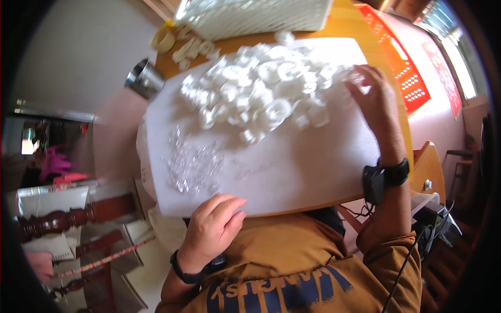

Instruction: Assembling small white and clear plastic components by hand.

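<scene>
At the right end of a heap of white round plastic pieces, my right hand has its thumb and fingers closed around one white plastic piece. Glare and the fingers partly hide that piece. Low at the front edge of the white board, my left hand hovers with loosely bent fingers. Its thumb stands a little apart from the forefinger, and nothing shows between them. Just beyond it lies a scatter of small clear plastic pieces.
A white slatted basket stands at the back of the wooden table. A metal cup is at the board's left edge. Behind it lie a tape roll and several off-white pieces. A perforated orange panel is at the right.
</scene>
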The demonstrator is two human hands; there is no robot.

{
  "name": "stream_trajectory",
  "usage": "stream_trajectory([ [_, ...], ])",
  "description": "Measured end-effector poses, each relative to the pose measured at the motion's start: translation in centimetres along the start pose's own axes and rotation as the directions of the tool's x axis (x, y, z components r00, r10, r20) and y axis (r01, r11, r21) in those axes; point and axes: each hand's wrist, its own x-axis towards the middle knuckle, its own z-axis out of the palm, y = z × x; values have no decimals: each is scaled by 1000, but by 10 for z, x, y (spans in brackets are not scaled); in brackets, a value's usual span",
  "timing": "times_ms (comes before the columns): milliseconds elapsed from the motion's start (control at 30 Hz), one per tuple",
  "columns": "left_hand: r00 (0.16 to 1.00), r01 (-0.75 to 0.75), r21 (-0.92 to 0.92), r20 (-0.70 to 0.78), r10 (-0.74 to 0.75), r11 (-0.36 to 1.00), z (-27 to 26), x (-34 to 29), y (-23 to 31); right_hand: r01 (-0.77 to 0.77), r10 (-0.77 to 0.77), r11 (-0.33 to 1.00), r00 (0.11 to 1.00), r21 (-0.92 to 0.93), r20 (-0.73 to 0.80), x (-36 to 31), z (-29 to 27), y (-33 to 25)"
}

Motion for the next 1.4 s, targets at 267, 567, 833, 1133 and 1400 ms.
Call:
stream_trajectory([
  [267,988,72,-12,-139,-73,997,-1,-23,-22,-283,304,894,953,347,-7,-17,-24,-8],
  [567,980,50,41,-193,-41,998,4,-3,-21,-336,449,525,890,782,81,-96,-14,-45],
  [833,987,-109,119,-105,122,987,22,36,-10,-257,480,367,875,894,55,-102,-9,-36],
  [1133,995,-72,187,-50,82,980,34,62,-2,-248,465,431,885,868,22,-105,-8,-34],
  [1400,999,-28,272,-20,34,962,40,69,-2,-268,434,482,900,834,38,-107,-8,-38],
])
